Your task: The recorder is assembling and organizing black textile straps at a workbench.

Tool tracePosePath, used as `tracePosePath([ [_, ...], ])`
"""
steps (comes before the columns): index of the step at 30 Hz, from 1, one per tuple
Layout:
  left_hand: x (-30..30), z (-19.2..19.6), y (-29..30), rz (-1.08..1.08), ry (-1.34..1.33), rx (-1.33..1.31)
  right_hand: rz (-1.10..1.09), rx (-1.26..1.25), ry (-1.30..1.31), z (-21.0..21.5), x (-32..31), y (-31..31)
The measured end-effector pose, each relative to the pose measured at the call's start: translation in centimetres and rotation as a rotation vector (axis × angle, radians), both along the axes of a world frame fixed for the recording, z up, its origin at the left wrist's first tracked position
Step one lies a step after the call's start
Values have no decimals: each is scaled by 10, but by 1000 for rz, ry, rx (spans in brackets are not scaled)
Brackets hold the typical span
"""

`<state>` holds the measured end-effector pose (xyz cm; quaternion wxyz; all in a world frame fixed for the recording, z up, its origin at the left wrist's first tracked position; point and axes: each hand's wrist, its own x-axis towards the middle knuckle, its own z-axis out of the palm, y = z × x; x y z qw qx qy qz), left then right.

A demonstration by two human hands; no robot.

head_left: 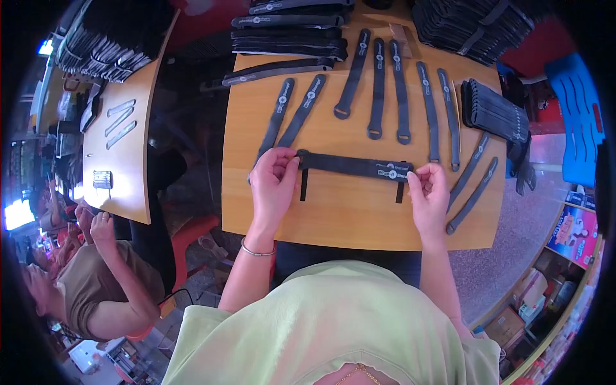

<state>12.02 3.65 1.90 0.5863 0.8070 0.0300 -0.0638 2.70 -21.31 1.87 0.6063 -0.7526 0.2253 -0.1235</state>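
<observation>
Dark grey hook-and-loop straps (353, 165), at least two laid one over another, stretch sideways between my hands at the table's near middle. My left hand (273, 183) is closed in a pinch on their left end. At the right end, where pale print shows, the thumb and fingers of my right hand (430, 199) pinch them. Two narrow black strips stick out below the straps toward me, a left strip (303, 187) and a right strip (400, 192). Several single straps (378, 90) with slotted ends lie fanned out beyond and beside my hands.
Stacked straps (289, 45) fill the far left of the wooden table (359, 224), and a larger pile (475, 29) sits far right. A strap bundle (497, 112) hangs over the right edge. Leftward, another person (106, 282) sits at a second table (131, 173). A blue slotted panel (574, 122) stands at right.
</observation>
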Motion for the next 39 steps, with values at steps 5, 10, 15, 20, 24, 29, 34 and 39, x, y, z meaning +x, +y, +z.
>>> tracePosePath([
  [5, 0, 4, -3, 10, 14, 1, -9, 6, 4, 0, 0, 1],
  [10, 0, 6, -3, 2, 21, 18, -15, -7, 1, -3, 0, 1],
  [15, 0, 4, -4, 9, 12, 10, -11, 1, -7, -5, 0, 0],
  [20, 0, 2, -6, 14, 13, -15, -29, -22, 4, -3, 0, 0],
  [24, -1, 4, -6, 33, 12, -2, -40, -77, -24, -4, 2, 2],
  [29, -1, -1, -6, 22, 2, 7, -40, -131, -1, -1, 3, 4],
  [34, -1, 1, -7, 14, 3, 5, -22, -181, 2, -2, 2, 3],
  [39, -1, 2, -8, 25, 1, 30, -21, -183, -27, -6, 3, 3],
])
